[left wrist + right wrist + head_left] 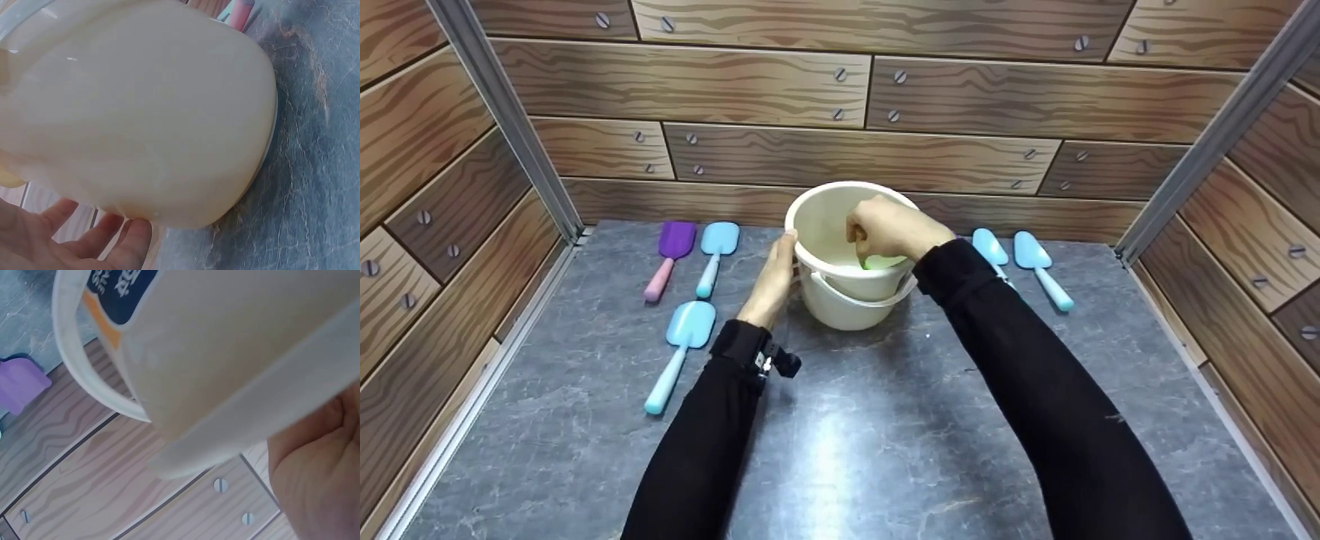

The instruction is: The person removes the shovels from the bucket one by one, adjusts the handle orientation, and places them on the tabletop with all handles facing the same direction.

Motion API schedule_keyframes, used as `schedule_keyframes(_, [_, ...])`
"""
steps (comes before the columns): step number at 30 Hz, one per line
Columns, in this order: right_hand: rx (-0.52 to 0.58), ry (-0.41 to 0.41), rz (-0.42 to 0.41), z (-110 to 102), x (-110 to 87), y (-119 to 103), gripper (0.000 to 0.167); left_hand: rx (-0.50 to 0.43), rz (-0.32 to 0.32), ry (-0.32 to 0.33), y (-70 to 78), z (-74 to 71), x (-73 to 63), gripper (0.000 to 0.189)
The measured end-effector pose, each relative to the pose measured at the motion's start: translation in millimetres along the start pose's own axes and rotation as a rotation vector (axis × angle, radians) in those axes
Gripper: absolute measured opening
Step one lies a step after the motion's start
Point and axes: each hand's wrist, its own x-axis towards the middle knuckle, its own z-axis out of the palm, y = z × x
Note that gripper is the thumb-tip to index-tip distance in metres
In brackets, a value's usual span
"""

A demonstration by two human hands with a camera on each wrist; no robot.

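Observation:
A cream-white bucket (847, 311) stands upright near the back wall, its handle hanging down at the front. My left hand (771, 281) rests against its left side; in the left wrist view the fingertips (135, 236) touch the outer wall. Over the rim reaches my right hand (896, 225), fingers curled. It grips a light green item (877, 262) low inside the bucket, mostly hidden by the hand and rim, so its kind is unclear. The right wrist view shows the bucket's outside (225, 337) with a dark blue label.
Left of the bucket lie a purple toy shovel (676, 240) with a pink handle and two light blue shovels (720, 238), (690, 324). Two more blue shovels (990, 246), (1031, 251) lie to the right, one partly behind my sleeve. Wood-patterned walls (840, 90) enclose the grey tabletop.

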Motion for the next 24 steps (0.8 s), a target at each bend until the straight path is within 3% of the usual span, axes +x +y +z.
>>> schedule_keyframes(7, [0.047, 0.008, 0.015, -4, -9.5, 7, 0.025, -0.011, -0.028, 0.010, 1.4, 2.1, -1.0, 0.074])
schedule_keyframes(14, [0.046, 0.047, 0.004, -8, -17.3, 14, 0.024, 0.011, -0.016, 0.012, -0.2, 1.2, 0.9, 0.075])
schedule_keyframes(24, [0.054, 0.123, -0.050, -17, -27.5, 21, 0.014, -0.017, -0.012, 0.011, -1.0, 2.1, 0.9, 0.075])
